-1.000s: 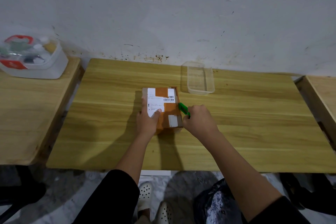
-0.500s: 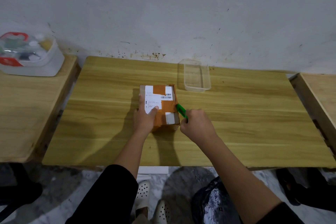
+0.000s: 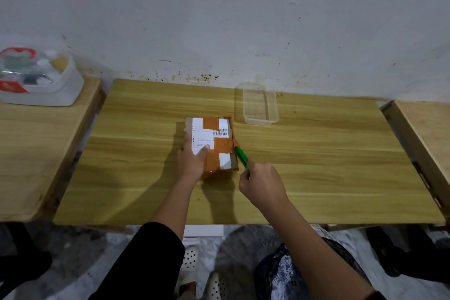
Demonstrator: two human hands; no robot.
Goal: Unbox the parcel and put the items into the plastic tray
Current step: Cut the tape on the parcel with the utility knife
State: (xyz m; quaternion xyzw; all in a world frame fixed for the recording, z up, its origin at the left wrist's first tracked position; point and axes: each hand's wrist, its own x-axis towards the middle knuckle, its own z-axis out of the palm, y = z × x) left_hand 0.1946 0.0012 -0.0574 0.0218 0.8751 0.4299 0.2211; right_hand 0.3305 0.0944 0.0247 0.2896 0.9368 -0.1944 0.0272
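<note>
With the left hand (image 3: 192,162) flat on the orange-taped cardboard parcel (image 3: 211,145), the right hand (image 3: 261,181), gripping the green plastic cutter (image 3: 241,157), should slice shallowly along the seam.

A taped cardboard parcel (image 3: 210,145) lies on the wooden table (image 3: 316,165). The left hand (image 3: 192,162) presses flat on its near-left top, while the right hand (image 3: 263,184) grips a green cutter (image 3: 241,157) against the parcel's right edge. A clear plastic tray (image 3: 260,105) sits just beyond, to the far right.
</note>
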